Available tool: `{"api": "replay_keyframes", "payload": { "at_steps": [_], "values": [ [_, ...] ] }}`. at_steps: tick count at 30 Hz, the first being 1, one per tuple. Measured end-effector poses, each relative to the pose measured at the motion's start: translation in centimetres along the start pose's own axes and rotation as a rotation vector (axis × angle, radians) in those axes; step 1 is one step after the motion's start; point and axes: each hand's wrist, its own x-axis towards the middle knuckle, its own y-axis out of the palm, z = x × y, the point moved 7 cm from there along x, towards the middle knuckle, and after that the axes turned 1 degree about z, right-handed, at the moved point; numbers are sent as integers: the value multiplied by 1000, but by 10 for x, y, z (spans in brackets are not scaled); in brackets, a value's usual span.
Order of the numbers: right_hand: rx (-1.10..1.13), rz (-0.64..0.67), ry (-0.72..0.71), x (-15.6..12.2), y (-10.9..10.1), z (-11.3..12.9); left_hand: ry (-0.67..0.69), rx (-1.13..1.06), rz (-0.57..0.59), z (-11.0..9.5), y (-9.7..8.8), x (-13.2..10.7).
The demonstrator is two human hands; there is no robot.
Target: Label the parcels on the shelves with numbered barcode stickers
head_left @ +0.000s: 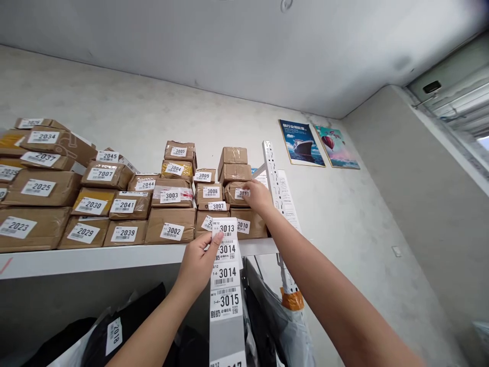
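My left hand point(196, 265) pinches a long strip of white number labels point(225, 275) near its top, thumb in front. The strip hangs down and reads 3013, 3014 and 3015 among others. Up at the top shelf, my right hand point(260, 198) has its bent fingers at a white label marked 3011 point(241, 193). That label lies on the front of a small brown cardboard box point(231, 192); my fingers cover its right end. Beneath this box is one labelled 3010 point(257, 229). Two brown boxes with no label in sight point(234, 155) are stacked above it.
Numbered parcels point(171, 219) fill the white shelf point(153, 255) to the left. A perforated white post point(272, 173) stands close beside my right wrist. Below are dark bags point(141, 311) and a clear plastic-wrapped bundle point(294, 326). Two posters point(301, 142) hang on the wall.
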Motion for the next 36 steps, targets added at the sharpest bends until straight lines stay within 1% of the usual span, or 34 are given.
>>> {"api": "replay_keyframes", "payload": {
  "at_steps": [1, 2, 3, 5, 6, 7, 8, 9, 11, 13, 14, 16, 19, 21, 23, 25, 26, 27, 29, 30, 31, 32, 33, 36],
  "values": [
    [28, -1, 7, -6, -4, 3, -15, -13, 0, 2, -1, 0],
    [88, 32, 2, -13, -5, 7, -31, -32, 3, 4, -2, 1],
    [190, 120, -9, -23, -3, 13, -45, -55, 12, 6, -3, 2],
    [453, 392, -27, -48, 10, 30, -69, -100, 41, 11, -2, 5],
    [566, 498, -23, -61, 15, 37, -82, -120, 52, 13, 0, 7],
    [640, 548, -15, -72, 18, 42, -101, -151, 60, 16, 2, 10],
    [662, 538, -5, -79, 19, 43, -126, -206, 61, 18, 5, 12],
    [636, 482, 1, -82, 17, 41, -154, -284, 53, 21, 9, 13],
    [587, 378, 1, -84, 16, 37, -211, -465, -7, 25, 15, 16],
    [585, 348, 21, -85, 18, 32, -238, -568, -86, 29, 18, 18],
    [597, 340, 31, -86, 20, 30, -235, -558, -126, 31, 18, 19],
    [601, 313, 25, -87, 22, 30, -201, -451, -194, 32, 15, 21],
    [542, 224, -22, -89, 22, 35, -150, -288, -285, 32, 8, 25],
    [505, 173, -46, -87, 22, 39, -145, -316, -256, 30, 9, 30],
    [502, 146, -65, -80, 22, 42, -155, -375, -172, 26, 11, 37],
    [515, 126, -89, -67, 20, 45, -166, -369, -106, 20, 10, 41],
    [519, 96, -103, -58, 16, 45, -166, -321, -91, 17, 7, 42],
    [512, 37, -117, -48, 11, 44, -158, -246, -83, 14, 3, 41],
    [442, -138, -126, -23, -5, 37, -122, -78, -81, 10, -5, 34],
    [389, -233, -114, -9, -12, 31, -105, -4, -86, 10, -9, 28],
    [329, -299, -87, 5, -16, 24, -97, 48, -97, 12, -12, 20],
    [287, -325, -54, 20, -17, 17, -98, 70, -106, 15, -15, 13],
    [258, -322, -24, 34, -14, 9, -110, 69, -112, 20, -17, 5],
    [181, -275, 29, 66, 0, -8, -164, 49, -92, 35, -19, -14]
  ]
}}
